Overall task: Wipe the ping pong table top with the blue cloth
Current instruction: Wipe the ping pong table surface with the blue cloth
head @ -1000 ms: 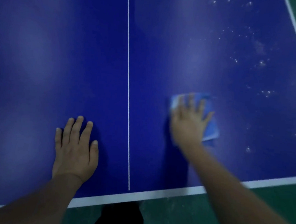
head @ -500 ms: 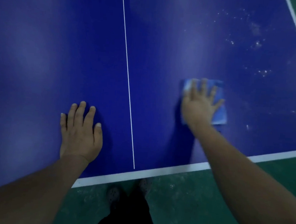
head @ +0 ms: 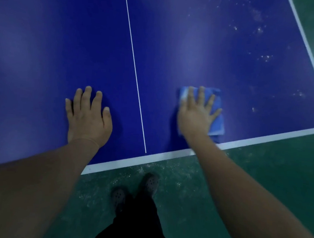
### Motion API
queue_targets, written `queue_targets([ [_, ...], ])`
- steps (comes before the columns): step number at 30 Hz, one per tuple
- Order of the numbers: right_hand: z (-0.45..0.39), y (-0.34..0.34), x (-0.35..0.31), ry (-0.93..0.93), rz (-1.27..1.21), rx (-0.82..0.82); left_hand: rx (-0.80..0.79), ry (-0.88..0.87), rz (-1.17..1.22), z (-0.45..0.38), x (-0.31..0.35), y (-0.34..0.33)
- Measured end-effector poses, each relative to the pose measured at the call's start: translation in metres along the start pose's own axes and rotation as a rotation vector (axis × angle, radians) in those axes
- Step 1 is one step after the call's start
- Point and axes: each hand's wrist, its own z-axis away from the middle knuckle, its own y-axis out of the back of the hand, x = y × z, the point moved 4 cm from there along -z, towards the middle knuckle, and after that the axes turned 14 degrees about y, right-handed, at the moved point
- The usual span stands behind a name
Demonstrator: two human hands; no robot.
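Head view:
Surface: dark blue ping pong table top, a thin white centre line running away from the near edge, a broad white border along the near and right edges.
Left hand: lies flat, palm down, on the surface left of the centre line, fingers straight and a little spread, holding nothing.
Right hand: grip spread wide, straight fingers pressing flat on the blue cloth, right of the centre line and near the front border.
Blue cloth: folded, lying flat on the surface under the right hand; its right side and far corners show past the fingers.
Marks: pale specks and smears scattered over the right far part of the surface, well apart from the cloth.
Floor: green, scuffed, below the near edge.
Person: two dark perforated shoes and dark trousers on the floor between the arms.
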Motion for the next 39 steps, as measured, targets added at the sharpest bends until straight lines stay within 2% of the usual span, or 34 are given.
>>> queue_targets([
  [1,0.014,-0.008,-0.033,0.144,0.01,0.014,0.002,0.0,0.002,0.0,0.0,0.0],
  [3,0.061,-0.027,-0.087,0.56,0.052,-0.027,0.005,0.0,0.01,0.001,0.0,0.0],
  [4,0.083,-0.032,-0.094,0.712,0.065,-0.076,0.005,-0.002,0.017,0.001,0.0,0.001],
  [5,0.091,-0.032,-0.085,0.779,0.077,-0.126,0.006,-0.003,0.025,0.0,0.0,0.001],
  [6,0.086,-0.029,-0.064,0.762,0.084,-0.157,0.006,-0.003,0.03,0.0,0.0,0.001],
  [7,0.075,-0.023,-0.037,0.666,0.112,-0.155,0.005,-0.002,0.027,0.0,0.0,0.001],
  [9,0.048,-0.007,0.026,0.35,0.143,-0.118,0.001,-0.001,0.013,0.0,-0.001,0.001],
  [11,0.03,0.009,0.072,0.052,0.055,-0.1,0.003,-0.001,0.002,0.0,-0.001,0.0],
  [12,0.026,0.013,0.081,-0.035,0.013,-0.088,0.002,-0.006,-0.002,0.0,0.0,0.0],
  [14,0.021,0.01,0.066,-0.082,-0.008,-0.059,-0.001,-0.008,-0.012,-0.001,-0.001,-0.002],
  [16,0.019,0.0,0.026,0.025,0.024,-0.061,0.004,-0.004,-0.031,-0.002,-0.002,-0.003],
  [19,0.026,-0.011,-0.033,0.342,0.1,-0.066,-0.001,0.0,-0.064,-0.002,-0.001,-0.003],
  [26,-0.005,-0.007,-0.051,0.798,0.135,-0.129,-0.028,0.029,-0.003,-0.004,0.001,0.004],
  [32,-0.08,-0.001,-0.086,1.183,0.122,-0.174,0.111,0.112,0.133,-0.058,0.032,0.021],
  [35,-0.149,0.003,-0.117,1.3,0.127,-0.179,0.153,0.128,0.165,-0.111,0.063,0.023],
  [39,-0.256,0.011,-0.164,1.327,0.142,-0.173,0.185,0.142,0.14,-0.182,0.099,0.021],
])
